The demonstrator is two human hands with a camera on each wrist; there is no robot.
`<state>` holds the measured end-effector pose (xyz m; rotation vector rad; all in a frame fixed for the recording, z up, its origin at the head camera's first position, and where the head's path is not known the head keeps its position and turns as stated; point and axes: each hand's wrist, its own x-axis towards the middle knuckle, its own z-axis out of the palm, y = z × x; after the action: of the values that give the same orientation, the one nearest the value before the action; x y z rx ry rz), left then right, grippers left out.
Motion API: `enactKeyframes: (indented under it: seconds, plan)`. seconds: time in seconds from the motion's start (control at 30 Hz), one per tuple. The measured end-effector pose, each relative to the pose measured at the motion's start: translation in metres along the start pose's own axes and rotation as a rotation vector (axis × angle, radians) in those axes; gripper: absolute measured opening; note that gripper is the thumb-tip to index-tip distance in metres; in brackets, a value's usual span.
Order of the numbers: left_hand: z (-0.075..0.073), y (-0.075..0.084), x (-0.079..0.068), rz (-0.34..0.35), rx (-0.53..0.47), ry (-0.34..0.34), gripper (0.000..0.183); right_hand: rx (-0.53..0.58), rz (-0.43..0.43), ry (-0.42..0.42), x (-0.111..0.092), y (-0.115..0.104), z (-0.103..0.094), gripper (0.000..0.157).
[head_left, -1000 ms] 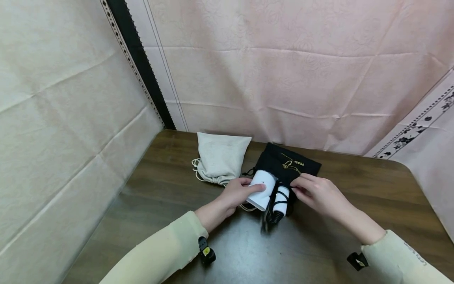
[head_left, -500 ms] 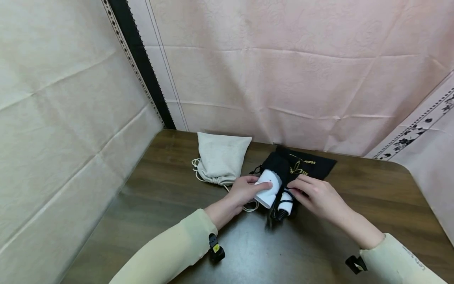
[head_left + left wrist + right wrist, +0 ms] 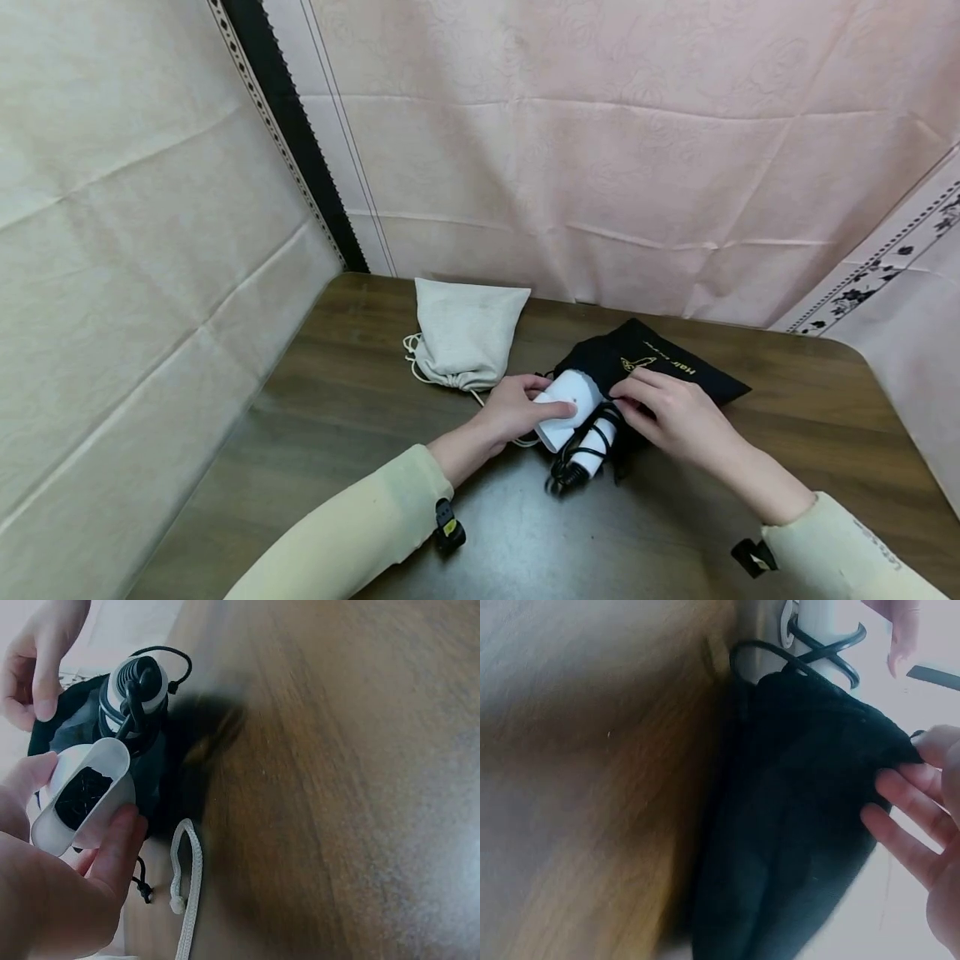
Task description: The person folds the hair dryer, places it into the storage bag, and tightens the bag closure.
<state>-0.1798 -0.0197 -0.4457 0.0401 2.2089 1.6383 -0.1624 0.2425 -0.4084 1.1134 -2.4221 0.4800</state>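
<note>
A white hair dryer (image 3: 572,390) lies partly inside a black drawstring bag (image 3: 678,371) with gold lettering. Its black cord is wound round the white handle (image 3: 595,448), which sticks out of the bag's mouth. My left hand (image 3: 512,408) grips the dryer's body, thumb on top and fingers beneath. The left wrist view shows the dryer's oval open end (image 3: 112,761) facing the camera. With thumb and fingers, my right hand (image 3: 675,414) pinches the edge of the bag's mouth. Black fabric (image 3: 802,802) fills the middle of the right wrist view.
A light grey drawstring bag (image 3: 472,329) lies left of the black one; its pale cord (image 3: 193,877) runs beneath my left hand. The wooden table (image 3: 360,333) meets a pink cloth wall (image 3: 600,167) behind and a pale cloth wall (image 3: 150,250) at left.
The black bag has swung round, its far end moving right and toward me. The hair dryer has shifted slightly right, with its handle now slanting to the lower left. Both hands keep their hold.
</note>
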Motion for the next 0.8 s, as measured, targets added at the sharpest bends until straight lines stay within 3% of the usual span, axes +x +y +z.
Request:
enactKeyframes:
  seconds: [0.23, 0.47, 0.63, 0.8]
  plan:
    - [0.000, -0.001, 0.001, -0.007, 0.020, -0.010, 0.058, -0.046, 0.046, -0.099, 0.002, -0.003, -0.005, 0.020]
    - [-0.001, -0.003, 0.002, -0.005, 0.053, 0.004, 0.055, -0.121, 0.087, -0.215, 0.033, 0.000, 0.005, 0.025]
    - [0.002, -0.004, 0.004, 0.004, 0.051, -0.022, 0.057, -0.120, 0.128, -0.297, 0.044, 0.004, 0.009, 0.025]
    - [0.002, -0.006, 0.004, -0.011, 0.039, -0.006, 0.054, -0.090, 0.127, -0.343, 0.049, 0.008, 0.012, 0.019]
